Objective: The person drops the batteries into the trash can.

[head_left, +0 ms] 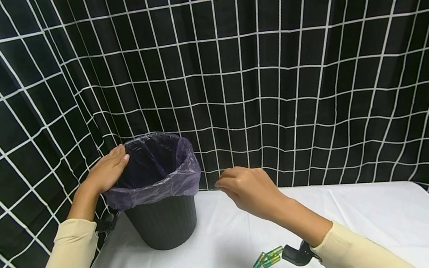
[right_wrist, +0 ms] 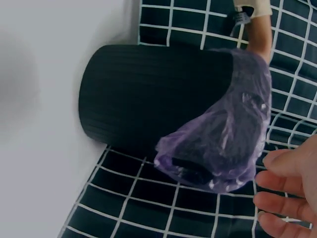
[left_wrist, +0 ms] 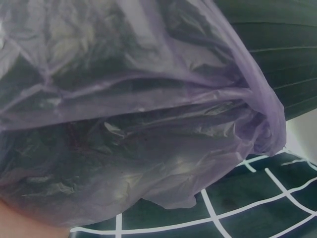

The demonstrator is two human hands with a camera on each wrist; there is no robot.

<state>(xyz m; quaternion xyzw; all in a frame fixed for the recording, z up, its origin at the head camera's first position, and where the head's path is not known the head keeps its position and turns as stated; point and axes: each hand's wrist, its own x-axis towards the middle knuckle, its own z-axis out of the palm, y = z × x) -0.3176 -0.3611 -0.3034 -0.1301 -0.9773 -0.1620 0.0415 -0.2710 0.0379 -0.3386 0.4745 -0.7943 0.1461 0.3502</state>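
Bin (head_left: 162, 228), dark and ribbed, stood upright toward the left end of the bench (head_left: 217, 239). Purple bag (head_left: 161, 191) lined it, top edge folded down outside the rim; lower wall bare. Left hand (head_left: 107, 169) rested on the bag at the bin's left rim, fingers straight and close together. Left wrist view: creased bag filled most of it, fingers hidden.

Progress, by my judgement: lining looked done or nearly so, since the fold covered the rim wherever it showed; perhaps some smoothing left. Bin's bottom out of sight, contents not known.

Right hand (head_left: 247, 189) hung in the air just right of the bin, apart from it; fingers loosely bent, slightly spread in the right wrist view, pinching nothing visible. Batteries (head_left: 272, 261), green and gold, lay in a small heap on the bench near the right wrist, outside the bin.

Writing: battery wrappers too small to read; no brand or label legible on bin or bag.
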